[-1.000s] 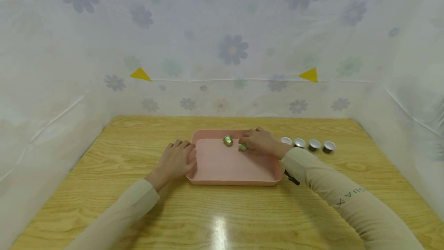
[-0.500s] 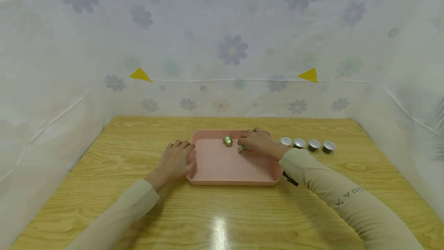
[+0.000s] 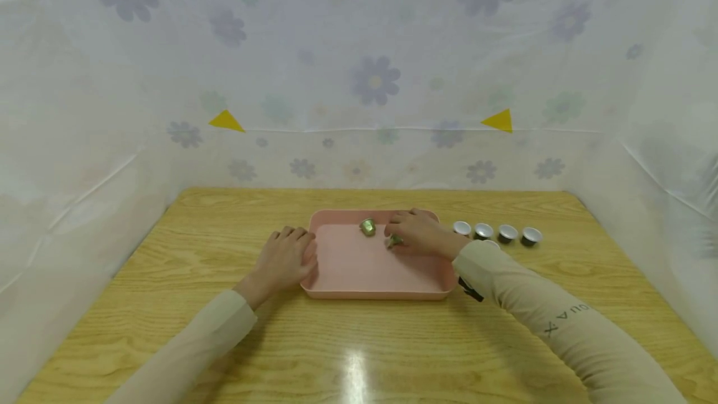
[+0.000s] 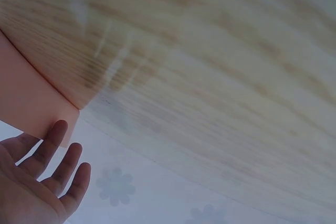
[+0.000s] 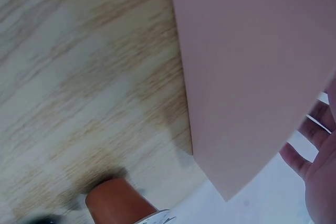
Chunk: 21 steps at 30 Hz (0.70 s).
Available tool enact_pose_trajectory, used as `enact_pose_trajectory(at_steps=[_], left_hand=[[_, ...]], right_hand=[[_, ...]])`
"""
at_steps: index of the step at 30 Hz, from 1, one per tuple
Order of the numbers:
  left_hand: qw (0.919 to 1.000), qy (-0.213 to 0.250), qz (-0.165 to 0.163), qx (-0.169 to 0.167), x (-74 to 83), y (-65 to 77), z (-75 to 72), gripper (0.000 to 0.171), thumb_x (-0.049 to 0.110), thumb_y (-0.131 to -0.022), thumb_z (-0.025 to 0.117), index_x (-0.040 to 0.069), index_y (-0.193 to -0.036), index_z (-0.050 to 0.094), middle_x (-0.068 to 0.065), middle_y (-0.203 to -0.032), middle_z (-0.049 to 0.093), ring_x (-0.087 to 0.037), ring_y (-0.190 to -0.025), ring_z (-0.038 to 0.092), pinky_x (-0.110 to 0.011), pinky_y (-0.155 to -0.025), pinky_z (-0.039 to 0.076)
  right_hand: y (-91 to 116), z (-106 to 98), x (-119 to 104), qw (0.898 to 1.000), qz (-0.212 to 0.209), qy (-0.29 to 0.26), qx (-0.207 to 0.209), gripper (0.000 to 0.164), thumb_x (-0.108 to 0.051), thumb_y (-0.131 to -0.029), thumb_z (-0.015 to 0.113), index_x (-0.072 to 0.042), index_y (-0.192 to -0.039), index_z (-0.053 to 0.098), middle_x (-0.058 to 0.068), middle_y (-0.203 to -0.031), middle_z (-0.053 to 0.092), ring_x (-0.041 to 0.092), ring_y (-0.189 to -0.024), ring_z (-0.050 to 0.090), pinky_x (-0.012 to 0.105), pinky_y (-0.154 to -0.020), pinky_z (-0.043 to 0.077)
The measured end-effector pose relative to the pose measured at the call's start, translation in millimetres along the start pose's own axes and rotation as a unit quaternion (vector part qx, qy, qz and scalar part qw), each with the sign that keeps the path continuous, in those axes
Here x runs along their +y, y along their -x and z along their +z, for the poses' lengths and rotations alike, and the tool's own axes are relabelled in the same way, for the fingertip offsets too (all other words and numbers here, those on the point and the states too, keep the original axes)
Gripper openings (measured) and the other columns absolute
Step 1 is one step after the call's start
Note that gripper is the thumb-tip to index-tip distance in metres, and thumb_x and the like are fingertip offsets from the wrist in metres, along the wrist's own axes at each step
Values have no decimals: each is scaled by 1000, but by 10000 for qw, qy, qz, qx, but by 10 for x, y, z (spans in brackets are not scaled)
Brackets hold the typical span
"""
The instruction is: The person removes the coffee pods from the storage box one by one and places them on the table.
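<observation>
In the head view, a pink tray (image 3: 359, 267) lies on the wooden table. My left hand (image 3: 283, 257) holds its left rim, and the left wrist view shows fingers (image 4: 52, 139) along the outside of the tray wall. Reaching over the tray's right side, my right hand (image 3: 417, 232) pinches a gold coffee capsule (image 3: 396, 240) low inside the tray; the hand covers part of the capsule. Just to the left, a second gold coffee capsule (image 3: 368, 227) lies tilted near the back wall. In the right wrist view, the tray wall hides much of my right hand (image 5: 320, 166) and the held capsule.
Right of the tray stands a row of several dark coffee capsules (image 3: 507, 234) with white lids. Another capsule (image 3: 492, 244) is mostly hidden behind the right sleeve. The right wrist view shows a brown capsule (image 5: 118, 200) beside the tray. A flowered white curtain (image 3: 359, 161) borders the table.
The gold capsule between my right fingers has turned and shifted slightly lower. My right hand moved slightly left, then stayed nearly in place. My left hand and the tray have not visibly moved.
</observation>
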<state>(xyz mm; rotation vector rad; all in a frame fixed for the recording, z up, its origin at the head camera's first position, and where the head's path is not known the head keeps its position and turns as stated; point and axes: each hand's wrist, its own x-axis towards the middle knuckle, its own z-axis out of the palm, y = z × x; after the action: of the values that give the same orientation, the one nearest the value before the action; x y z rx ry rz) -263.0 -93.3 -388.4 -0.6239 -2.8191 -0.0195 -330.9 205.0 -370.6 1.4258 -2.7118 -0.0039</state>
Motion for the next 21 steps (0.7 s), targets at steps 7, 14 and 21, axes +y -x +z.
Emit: enact_pose_trajectory(at_steps=[7,14,21], left_hand=[[10000,-39,42,17,-1,-1,-3,39,35,-84,57,10,-114,61,-5,-113,60,-28,-104,55,-45,-85,46],[9999,-22,96,83,-8,3,-1,38,34,-84,57,10,-114,61,-5,-112,60,-28,-104,55,-44,-85,46],[10000,1,63,47,-5,6,-7,39,34,-85,57,10,-115,61,-5,-113,60,-28,-105,54,-45,-85,46]], right_hand=[[39,-11,-7,9998,78,-104,173,19,-26,-84,64,-15,-99,65,2,-102,60,18,-93,57,45,-83,43],[92,-60,1,9986,54,-126,508,19,-22,-81,66,-15,-99,64,1,-99,59,17,-88,56,43,-83,43],[145,-43,45,9962,-95,-106,863,21,-18,-79,67,-12,-99,63,2,-100,59,18,-87,55,43,-81,43]])
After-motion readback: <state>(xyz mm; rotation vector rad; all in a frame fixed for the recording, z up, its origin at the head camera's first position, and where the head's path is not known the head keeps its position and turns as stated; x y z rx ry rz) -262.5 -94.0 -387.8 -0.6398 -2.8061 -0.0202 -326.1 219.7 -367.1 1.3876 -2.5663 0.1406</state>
